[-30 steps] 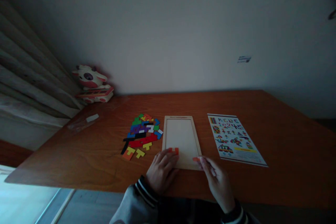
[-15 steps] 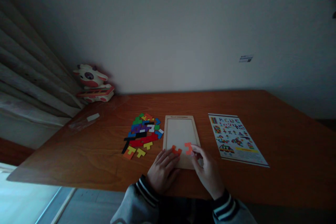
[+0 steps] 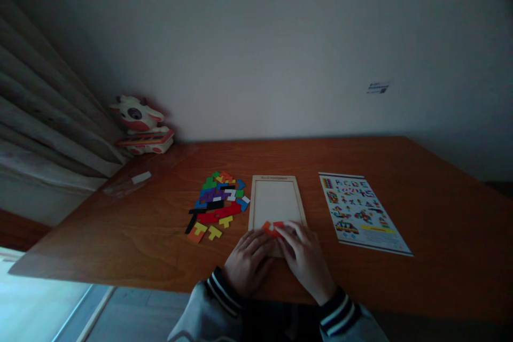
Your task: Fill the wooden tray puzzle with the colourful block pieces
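Note:
A shallow wooden tray (image 3: pixel 297 197) lies in front of me, its upper part bare. Two orange pieces (image 3: pixel 267 227) meet or nearly meet over its lower part. My left hand (image 3: pixel 247 262) rests at the tray's lower left, fingertips on the left orange piece, fingers side by side. The fingers of my right hand (image 3: pixel 305 256) are closed on the right orange piece (image 3: pixel 277 225), partly covering it. Left of the tray lies a pile of coloured flat pieces (image 3: pixel 218 200), with yellow ones (image 3: pixel 215 232) nearest me.
A printed pattern sheet (image 3: pixel 360 211) lies right of the tray. A cow toy with a keyboard (image 3: pixel 144 125) stands at the back left, near a curtain (image 3: pixel 52 101). Clear plastic with a white label (image 3: pixel 141 177) lies at the table's left.
My right hand has moved left with its orange piece, up to the other orange piece. My left hand has stayed nearly in place.

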`<act>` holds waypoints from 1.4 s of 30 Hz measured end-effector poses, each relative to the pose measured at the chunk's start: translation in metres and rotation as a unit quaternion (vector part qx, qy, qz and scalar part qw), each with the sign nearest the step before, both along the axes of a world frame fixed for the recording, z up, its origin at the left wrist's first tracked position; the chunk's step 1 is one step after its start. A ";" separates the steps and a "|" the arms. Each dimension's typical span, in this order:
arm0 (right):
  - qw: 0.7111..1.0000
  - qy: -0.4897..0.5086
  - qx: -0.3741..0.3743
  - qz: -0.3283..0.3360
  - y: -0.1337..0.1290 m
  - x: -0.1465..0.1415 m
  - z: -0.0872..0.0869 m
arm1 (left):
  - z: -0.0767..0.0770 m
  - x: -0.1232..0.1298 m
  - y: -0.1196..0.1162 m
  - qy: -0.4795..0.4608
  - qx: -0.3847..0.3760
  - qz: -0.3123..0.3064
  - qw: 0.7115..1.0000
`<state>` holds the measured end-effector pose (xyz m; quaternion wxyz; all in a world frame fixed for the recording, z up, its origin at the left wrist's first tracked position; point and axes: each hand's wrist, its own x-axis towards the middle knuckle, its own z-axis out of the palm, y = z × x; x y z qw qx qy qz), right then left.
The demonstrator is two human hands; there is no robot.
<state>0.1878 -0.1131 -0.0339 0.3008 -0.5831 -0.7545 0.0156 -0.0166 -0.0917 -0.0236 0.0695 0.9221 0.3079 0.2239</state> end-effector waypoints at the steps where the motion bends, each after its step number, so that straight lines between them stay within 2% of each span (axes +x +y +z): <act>1: 1.000 -0.011 -0.002 0.007 0.000 -0.001 0.001 | 0.000 0.000 0.000 0.000 -0.003 -0.001 1.000; 10: 0.997 -0.018 0.004 0.069 -0.001 0.001 0.001 | 0.002 -0.001 -0.001 0.010 -0.027 0.010 1.000; 15: 0.997 0.010 -0.002 0.070 -0.002 0.001 0.003 | -0.002 -0.001 0.000 0.018 -0.022 0.019 0.999; 20: 0.997 0.025 -0.001 0.076 -0.002 0.000 0.003 | -0.003 -0.001 -0.002 0.018 0.017 0.079 0.997; 24: 0.997 0.023 0.012 0.069 -0.002 -0.001 0.003 | 0.004 0.003 -0.004 0.031 -0.004 0.114 0.993; 33: 0.995 0.015 0.004 0.096 -0.001 0.001 0.000 | 0.000 -0.003 -0.003 0.069 0.004 0.087 0.994; 38: 0.996 0.008 -0.003 0.094 -0.001 0.001 -0.001 | 0.004 -0.001 -0.005 0.067 -0.009 0.112 0.991; 42: 0.995 0.023 0.004 0.101 -0.001 0.002 -0.001 | 0.003 -0.001 -0.004 0.065 -0.021 0.096 0.993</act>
